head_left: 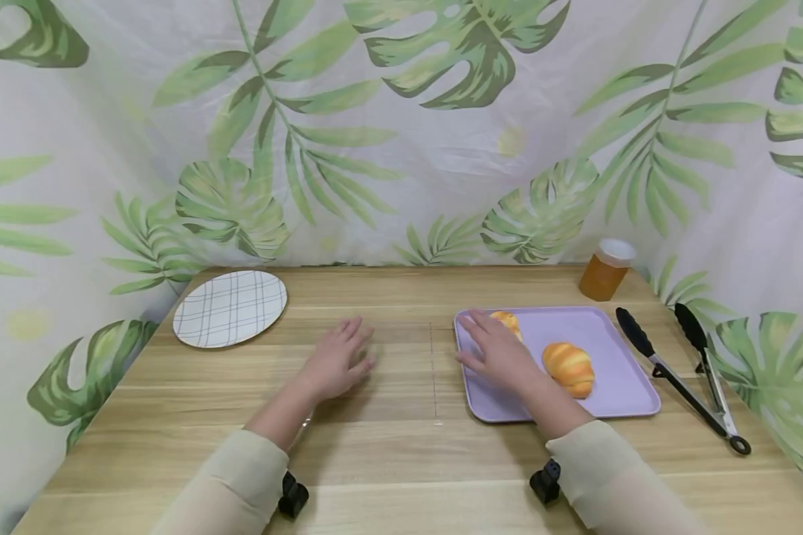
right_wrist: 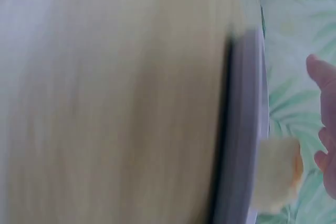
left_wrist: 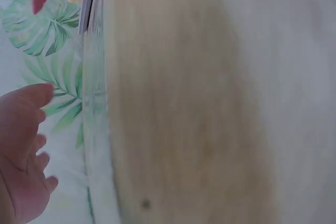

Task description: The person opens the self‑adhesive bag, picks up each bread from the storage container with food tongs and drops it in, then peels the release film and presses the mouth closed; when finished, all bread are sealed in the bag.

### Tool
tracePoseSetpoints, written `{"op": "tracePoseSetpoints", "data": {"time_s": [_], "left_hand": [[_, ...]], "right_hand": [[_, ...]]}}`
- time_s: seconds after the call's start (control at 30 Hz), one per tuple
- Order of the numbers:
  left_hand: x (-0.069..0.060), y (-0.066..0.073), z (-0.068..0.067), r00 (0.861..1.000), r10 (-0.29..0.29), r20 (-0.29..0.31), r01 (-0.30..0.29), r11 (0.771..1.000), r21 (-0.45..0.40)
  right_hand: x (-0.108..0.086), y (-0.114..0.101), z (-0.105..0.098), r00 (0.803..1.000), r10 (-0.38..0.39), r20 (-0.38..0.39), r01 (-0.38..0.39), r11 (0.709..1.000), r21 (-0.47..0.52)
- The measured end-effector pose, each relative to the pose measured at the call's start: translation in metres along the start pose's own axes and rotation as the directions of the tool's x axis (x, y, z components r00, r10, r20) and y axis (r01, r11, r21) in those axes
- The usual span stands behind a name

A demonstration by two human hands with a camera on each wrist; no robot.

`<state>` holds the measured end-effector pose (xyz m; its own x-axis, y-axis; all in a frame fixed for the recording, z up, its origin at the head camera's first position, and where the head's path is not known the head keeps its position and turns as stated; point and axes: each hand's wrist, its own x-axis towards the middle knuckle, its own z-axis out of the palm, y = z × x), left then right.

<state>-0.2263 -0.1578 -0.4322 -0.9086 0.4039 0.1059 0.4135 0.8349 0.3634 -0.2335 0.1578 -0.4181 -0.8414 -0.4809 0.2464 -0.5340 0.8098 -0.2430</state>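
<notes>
In the head view my left hand [head_left: 336,360], fingers spread and empty, is over the left part of what looks like a clear flat sheet [head_left: 401,371]. My right hand [head_left: 502,355] hangs over the left side of a lilac tray [head_left: 602,334], also with nothing in it. One striped bread roll [head_left: 569,369] lies on the tray beside the right forearm; another roll [head_left: 506,322] is partly hidden behind that hand. The left wrist view has the left hand [left_wrist: 23,156] with parted fingers. In the right wrist view the right hand [right_wrist: 328,124] is beyond the tray's edge [right_wrist: 244,129].
A white checked plate [head_left: 230,308] lies at the back left of the wooden table [head_left: 375,483]. At the back right stands an amber jar [head_left: 604,275] with a pale lid. Black-tipped tongs [head_left: 689,401] lie spread to the right of the tray. A leaf-patterned cloth [head_left: 442,148] hangs behind.
</notes>
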Motion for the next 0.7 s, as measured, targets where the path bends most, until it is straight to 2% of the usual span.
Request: {"op": "tracePoseSetpoints", "data": {"time_s": [0.07,0.2,0.37,0.5,0.7], "left_hand": [[-0.001,0.000,0.004,1.000,0.019,0.020,-0.018,0.998,-0.053],[-0.001,0.000,0.013,0.998,0.023,0.062,-0.013,0.988,-0.155],[0.000,-0.002,0.023,0.998,0.009,0.069,0.007,0.973,-0.230],[-0.003,-0.005,0.026,0.998,0.001,0.065,0.014,0.972,-0.236],[-0.005,-0.008,0.030,0.999,0.022,0.047,-0.013,0.981,-0.194]], "right_hand": [[0.002,-0.010,0.004,0.999,-0.033,0.021,0.032,0.999,0.018],[0.008,-0.025,0.016,0.993,-0.053,0.109,0.050,0.998,0.037],[0.015,-0.038,0.030,0.965,-0.018,0.263,0.008,0.999,0.037],[0.019,-0.046,0.035,0.935,0.014,0.354,-0.019,1.000,0.013],[0.021,-0.050,0.036,0.926,0.028,0.376,-0.022,1.000,-0.019]]}}
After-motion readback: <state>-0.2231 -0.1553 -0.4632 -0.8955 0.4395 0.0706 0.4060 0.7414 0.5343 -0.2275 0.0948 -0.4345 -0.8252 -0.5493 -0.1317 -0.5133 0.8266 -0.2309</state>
